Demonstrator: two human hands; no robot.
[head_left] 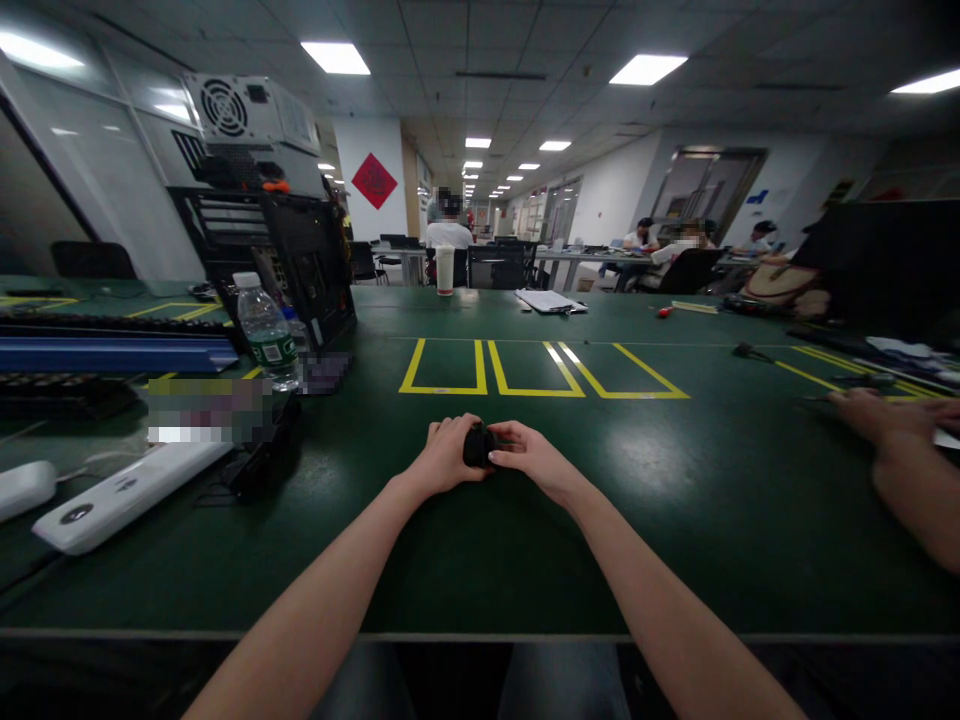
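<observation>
Between my two hands, low over the green tabletop (480,560), is a small dark rounded object (475,447) whose kind I cannot make out. My left hand (448,452) wraps round its left side, thumb below and fingers above. From the right, my right hand (531,457) holds its other side with thumb and fingertips. Much of the object is hidden by the fingers. Just beyond the hands, yellow tape outlines (536,393) mark the table.
Left stand a water bottle (266,335), an open black computer case (307,265) and a long white device (135,495). A white cup (445,270) and a clipboard (551,301) lie farther back. At right, another person's hands (892,415) work near a tool.
</observation>
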